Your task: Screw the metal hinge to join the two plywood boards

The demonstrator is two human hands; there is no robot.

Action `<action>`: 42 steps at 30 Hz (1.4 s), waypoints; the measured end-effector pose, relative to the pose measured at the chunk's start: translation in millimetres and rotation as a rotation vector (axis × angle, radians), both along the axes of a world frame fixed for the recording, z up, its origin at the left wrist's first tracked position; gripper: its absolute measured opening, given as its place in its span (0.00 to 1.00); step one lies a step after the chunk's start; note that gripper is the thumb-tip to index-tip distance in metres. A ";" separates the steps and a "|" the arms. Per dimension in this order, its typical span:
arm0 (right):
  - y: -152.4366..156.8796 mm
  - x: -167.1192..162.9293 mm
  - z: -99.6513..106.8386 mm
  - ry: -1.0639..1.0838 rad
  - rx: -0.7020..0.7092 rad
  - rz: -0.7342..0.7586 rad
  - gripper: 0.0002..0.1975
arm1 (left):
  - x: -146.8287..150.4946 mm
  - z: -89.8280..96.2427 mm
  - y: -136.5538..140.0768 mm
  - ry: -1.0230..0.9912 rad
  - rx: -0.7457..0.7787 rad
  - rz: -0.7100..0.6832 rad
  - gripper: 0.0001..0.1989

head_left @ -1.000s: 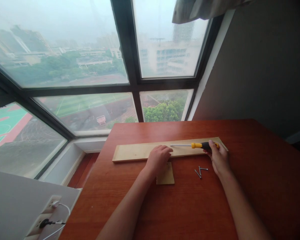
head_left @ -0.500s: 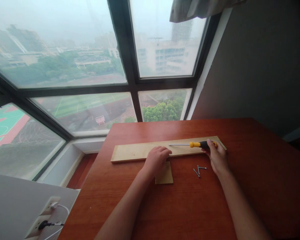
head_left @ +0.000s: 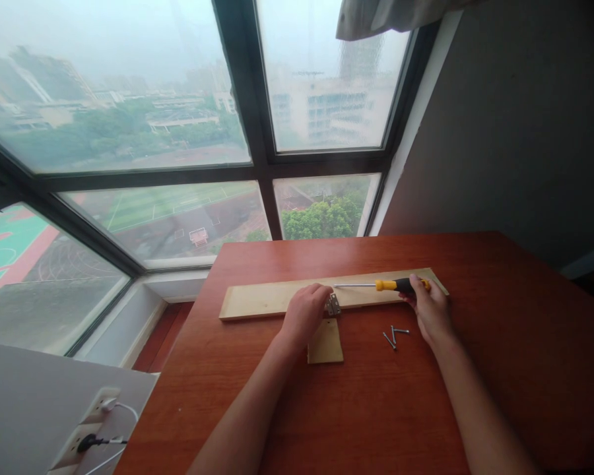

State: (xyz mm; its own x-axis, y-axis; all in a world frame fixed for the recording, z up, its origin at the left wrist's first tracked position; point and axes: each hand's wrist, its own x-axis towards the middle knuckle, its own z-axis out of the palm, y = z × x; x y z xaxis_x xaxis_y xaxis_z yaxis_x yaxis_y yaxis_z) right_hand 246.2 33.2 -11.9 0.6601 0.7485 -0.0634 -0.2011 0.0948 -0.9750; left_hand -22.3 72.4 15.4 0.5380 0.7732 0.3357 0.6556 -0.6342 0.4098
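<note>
A screwdriver point(head_left: 386, 285) with a yellow and black handle lies in the grip of my right hand point(head_left: 431, 310), its shaft pointing left above the wooden board point(head_left: 257, 300). My left hand point(head_left: 304, 313) is closed at the board's front edge, its fingertips beside the screwdriver's tip. What those fingers pinch, if anything, is hidden. Just right of them shows a metal hinge point(head_left: 333, 305), partly covered by the hand, at the board's front edge. Below it a small square wooden piece point(head_left: 327, 343) rests on the table, partly behind my left wrist.
Several screws point(head_left: 393, 336) lie loose on the reddish wooden table point(head_left: 376, 409), between the small wooden piece and my right forearm. Large windows point(head_left: 321, 208) stand beyond the table. Plugs sit in wall sockets point(head_left: 82, 448) at the lower left.
My left hand has shifted slightly left and up, uncovering the hinge. My right hand and the screwdriver have barely moved.
</note>
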 end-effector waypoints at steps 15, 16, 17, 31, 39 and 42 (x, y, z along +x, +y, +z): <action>0.5 0.0 0.3 -0.008 -0.012 0.013 0.22 | -5.9 5.3 1.5 -0.007 -0.048 0.081 0.08; 0.6 0.1 0.2 -0.006 -0.013 0.013 0.22 | -6.0 5.3 1.4 -0.038 -0.047 0.098 0.08; 0.7 0.1 0.2 -0.003 -0.013 0.013 0.22 | -6.1 5.3 1.4 -0.063 -0.050 0.118 0.09; 0.8 -1.7 3.3 0.003 0.001 0.015 0.21 | -3.2 3.9 -1.1 -0.199 -0.101 0.142 0.08; 2.0 -2.2 3.7 0.002 -0.014 0.011 0.21 | 37.6 14.8 -31.7 -0.114 -0.187 -0.234 0.08; 3.1 -1.3 2.4 -0.002 -0.016 0.016 0.22 | 58.3 15.6 -41.3 0.003 -0.116 -0.350 0.10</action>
State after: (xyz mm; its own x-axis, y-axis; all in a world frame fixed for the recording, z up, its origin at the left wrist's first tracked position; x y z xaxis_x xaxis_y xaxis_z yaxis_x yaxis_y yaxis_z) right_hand 244.9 36.3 -9.5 0.6478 0.7582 -0.0742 -0.2005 0.0758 -0.9768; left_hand 36.1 31.1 31.1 0.7774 0.5754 0.2540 0.4091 -0.7694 0.4905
